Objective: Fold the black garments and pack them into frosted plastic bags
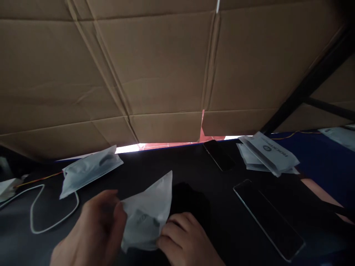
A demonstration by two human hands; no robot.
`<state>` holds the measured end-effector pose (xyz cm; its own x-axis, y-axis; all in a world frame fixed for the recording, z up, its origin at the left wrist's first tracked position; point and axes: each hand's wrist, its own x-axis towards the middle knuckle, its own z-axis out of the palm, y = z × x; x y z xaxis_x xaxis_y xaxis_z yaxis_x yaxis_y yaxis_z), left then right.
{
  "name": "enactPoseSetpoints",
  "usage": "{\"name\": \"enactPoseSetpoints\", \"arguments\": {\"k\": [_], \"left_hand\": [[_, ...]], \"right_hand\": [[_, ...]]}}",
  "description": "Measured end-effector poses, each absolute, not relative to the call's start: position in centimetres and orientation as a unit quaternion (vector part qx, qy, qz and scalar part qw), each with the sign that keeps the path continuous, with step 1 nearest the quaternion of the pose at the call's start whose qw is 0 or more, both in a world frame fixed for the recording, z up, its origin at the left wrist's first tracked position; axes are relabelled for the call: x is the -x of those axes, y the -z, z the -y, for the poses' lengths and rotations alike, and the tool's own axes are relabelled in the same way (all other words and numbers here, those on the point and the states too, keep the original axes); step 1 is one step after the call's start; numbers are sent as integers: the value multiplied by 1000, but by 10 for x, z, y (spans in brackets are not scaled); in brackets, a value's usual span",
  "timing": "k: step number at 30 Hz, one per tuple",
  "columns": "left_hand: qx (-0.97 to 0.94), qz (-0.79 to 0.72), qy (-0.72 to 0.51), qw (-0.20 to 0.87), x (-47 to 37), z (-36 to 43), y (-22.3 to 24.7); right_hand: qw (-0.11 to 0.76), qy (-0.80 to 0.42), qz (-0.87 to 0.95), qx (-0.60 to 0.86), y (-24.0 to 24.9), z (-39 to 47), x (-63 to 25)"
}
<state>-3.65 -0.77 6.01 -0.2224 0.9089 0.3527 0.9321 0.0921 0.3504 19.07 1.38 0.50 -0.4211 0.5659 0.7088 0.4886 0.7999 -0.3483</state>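
A small frosted plastic bag (pixel 148 207) with dark printing stands tilted between my hands, its top corner pointing up. Something flat seems to lie inside it, but I cannot make out what. My left hand (pixel 91 229) is closed at the bag's left edge, thumb and forefinger near together there; its other fingers are partly hidden. Along the lower right edge, my right hand (pixel 188 236) has its curled fingers gripping the plastic.
The black tabletop (pixel 177 162) also holds a filled frosted bag (pixel 91 168), a white cable (pixel 31 218), a dark phone (pixel 219 155), a larger clear-edged dark slab (pixel 269 218) and several stacked printed bags (pixel 269 153). Cardboard (pixel 166 66) walls the far side. Someone's forearm (pixel 318 192) shows at right.
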Motion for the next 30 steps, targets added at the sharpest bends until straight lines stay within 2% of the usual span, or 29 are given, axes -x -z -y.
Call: {"name": "enactPoseSetpoints", "arguments": {"k": [4,6,10,13,17,21,24,28,30], "left_hand": [[767,602,218,-38,15,-4,-59],[783,581,216,-60,9,-7,-58],[697,656,287,34,13,-16,-67],[709,643,287,43,16,-24,-76],[742,615,267,8,13,-30,-72],[731,633,254,-11,17,-30,-57],[724,640,256,-24,19,-30,-48],[730,627,266,-49,9,-29,-42],[738,613,272,-71,1,-28,-42]], "right_hand": [[427,-84,842,319,-4,-14,-196],[413,-120,842,324,-5,-15,-199],[321,-258,855,315,-14,-19,-210],[276,-323,851,310,-29,-23,-221],[229,-296,869,323,-43,-30,-245],[164,-215,910,313,-29,-32,-261],[208,-162,911,318,-13,-28,-262],[392,-109,831,379,-5,-17,-259],[454,-67,790,406,-3,-11,-254]]}}
